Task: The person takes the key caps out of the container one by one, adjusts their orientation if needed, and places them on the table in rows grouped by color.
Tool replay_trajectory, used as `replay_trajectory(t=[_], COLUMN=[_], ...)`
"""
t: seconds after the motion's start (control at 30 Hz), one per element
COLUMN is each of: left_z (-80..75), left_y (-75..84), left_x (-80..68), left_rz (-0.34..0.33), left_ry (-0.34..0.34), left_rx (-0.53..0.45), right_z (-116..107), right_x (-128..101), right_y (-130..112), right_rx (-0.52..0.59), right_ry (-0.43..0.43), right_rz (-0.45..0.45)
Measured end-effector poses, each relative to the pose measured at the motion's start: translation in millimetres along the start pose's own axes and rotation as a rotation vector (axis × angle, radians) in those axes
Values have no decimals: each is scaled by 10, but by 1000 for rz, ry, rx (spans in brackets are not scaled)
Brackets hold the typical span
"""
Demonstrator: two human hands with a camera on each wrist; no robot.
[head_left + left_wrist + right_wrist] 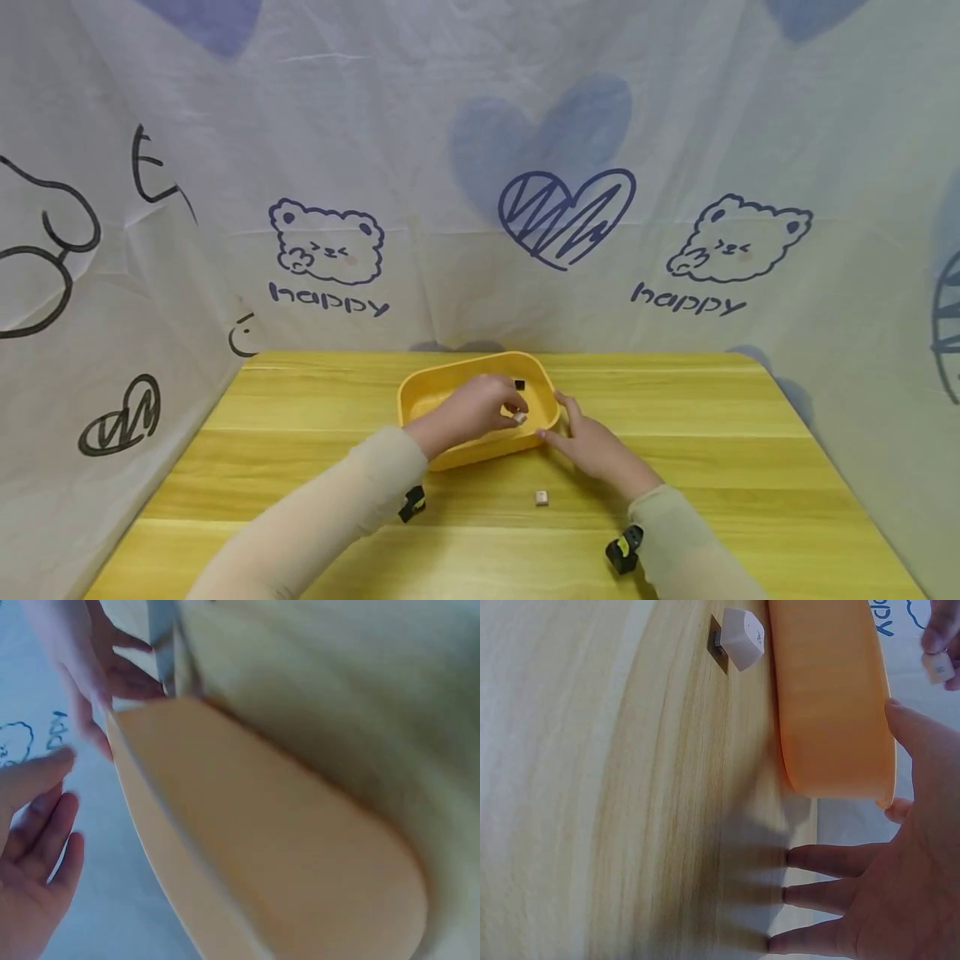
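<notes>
A yellow plastic basin stands at the middle of the wooden table. My left hand hovers over its inside and pinches a small white cube, which also shows in the right wrist view as a cube held above the rim. Inside the basin, near the far wall, lies a small black cube. My right hand rests beside the basin's right end with straight fingers on the table, thumb by the rim. Another white cube lies on the table in front of the basin.
A printed cloth with bears and hearts hangs behind the table and along both sides. In the right wrist view the loose white cube sits close to the basin's outer wall. Black wrist cameras sit on both sleeves.
</notes>
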State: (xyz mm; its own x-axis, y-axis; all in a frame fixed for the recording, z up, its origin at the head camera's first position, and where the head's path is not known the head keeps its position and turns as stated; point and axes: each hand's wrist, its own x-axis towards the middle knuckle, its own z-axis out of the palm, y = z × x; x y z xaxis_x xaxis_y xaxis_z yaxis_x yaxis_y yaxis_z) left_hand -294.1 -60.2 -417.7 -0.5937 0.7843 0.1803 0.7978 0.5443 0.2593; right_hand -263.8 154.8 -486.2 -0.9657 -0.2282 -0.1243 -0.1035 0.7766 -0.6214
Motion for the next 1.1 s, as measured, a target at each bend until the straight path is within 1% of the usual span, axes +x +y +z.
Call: replay_trajectory(t=[0.1,0.17,0.23,0.3,0.4,0.5,0.6,0.73,0.83,1.0,1.1], left_z=[41,75,104,125,171,249,332,434,498,605,685], left_y=[75,114,150,193,255,306,346,383,393,377,354], left_x=[-67,-102,-132,-165,-221,-289,-353,-419,-449,-487,-496], left_rz=[-57,-99,-136,-183,-242,-284,-310,-331,-333,-327,-300], left_ry=[101,145,175,185,181,168,155,135,109,28,-17], left_rx=[-84,-119,-140,-185,-273,-353,-395,-398,-365,-264,-195], right_z=[3,-3,-9,-14,-19,-19,-13,-1,1,12,16], right_x=[-12,-15,-19,-24,-29,-29,-22,-23,-27,-22,-15], right_y=[-7,-10,-11,-8,-9,-13,-17,-13,-16,-13,-3], right_rx=[-2,-2,-2,-4,-5,-3,3,13,16,3,-2], right_ry=[4,3,2,5,9,7,4,7,4,-5,-3], right_rz=[-4,-8,-12,-18,-24,-25,-18,-5,9,31,25])
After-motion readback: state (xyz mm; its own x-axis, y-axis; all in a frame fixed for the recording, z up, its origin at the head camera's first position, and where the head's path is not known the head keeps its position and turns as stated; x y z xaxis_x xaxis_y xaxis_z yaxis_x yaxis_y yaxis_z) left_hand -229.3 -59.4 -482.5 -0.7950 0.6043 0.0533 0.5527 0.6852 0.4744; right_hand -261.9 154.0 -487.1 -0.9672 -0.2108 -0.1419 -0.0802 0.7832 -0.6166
